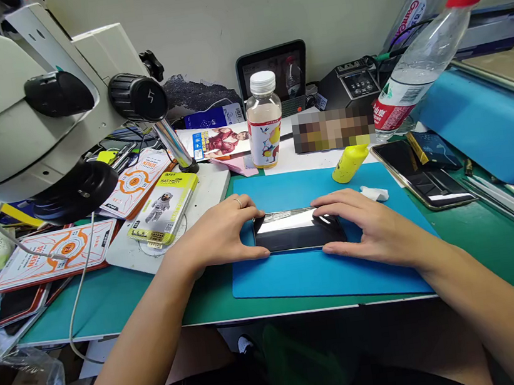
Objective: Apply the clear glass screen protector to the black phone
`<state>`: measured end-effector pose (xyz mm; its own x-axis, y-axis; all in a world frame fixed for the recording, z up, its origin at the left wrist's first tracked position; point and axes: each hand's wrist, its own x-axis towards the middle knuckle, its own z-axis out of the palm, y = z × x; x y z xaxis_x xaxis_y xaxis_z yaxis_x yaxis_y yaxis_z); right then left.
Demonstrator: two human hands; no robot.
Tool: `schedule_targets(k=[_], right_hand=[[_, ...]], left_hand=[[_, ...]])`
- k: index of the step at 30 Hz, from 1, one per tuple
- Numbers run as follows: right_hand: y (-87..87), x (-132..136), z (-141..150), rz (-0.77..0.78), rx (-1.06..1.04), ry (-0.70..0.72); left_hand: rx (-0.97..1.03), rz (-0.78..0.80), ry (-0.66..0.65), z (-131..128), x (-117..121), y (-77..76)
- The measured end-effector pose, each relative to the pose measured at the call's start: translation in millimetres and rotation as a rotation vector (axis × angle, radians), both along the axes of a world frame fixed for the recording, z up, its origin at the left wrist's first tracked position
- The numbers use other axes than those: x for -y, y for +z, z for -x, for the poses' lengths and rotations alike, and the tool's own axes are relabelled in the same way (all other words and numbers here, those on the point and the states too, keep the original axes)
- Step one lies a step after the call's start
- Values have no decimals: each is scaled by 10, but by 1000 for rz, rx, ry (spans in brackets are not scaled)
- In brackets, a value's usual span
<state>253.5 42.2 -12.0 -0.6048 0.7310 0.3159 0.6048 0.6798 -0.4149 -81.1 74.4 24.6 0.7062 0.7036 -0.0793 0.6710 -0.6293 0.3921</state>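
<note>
A dark smartphone (297, 238) with a glossy, reflective screen lies lengthwise across the blue mat (291, 276). My left hand (222, 232) grips its left end, thumb at the near edge and fingers at the far edge; a ring shows on one finger. At the phone's right end, my right hand (368, 225) holds it the same way, fingers over the far edge and thumb along the near one. Behind my right hand are a crumpled white tissue (374, 193) and a small yellow bottle (350, 162).
A microscope (60, 104) overhangs the left side, above boxed parts and a yellow packet (164, 208). A juice bottle (265, 122) stands behind the mat. To the right are another phone (419, 171), a tilted water bottle (425, 69), tweezers and a blue case (489, 124).
</note>
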Motion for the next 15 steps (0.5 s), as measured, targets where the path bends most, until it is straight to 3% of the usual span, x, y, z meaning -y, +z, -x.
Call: schedule_targets(k=[15], right_hand=[[-1,-3,-2,-27,-1,26]], left_hand=[[-3,-15,1,-6,1,-13]])
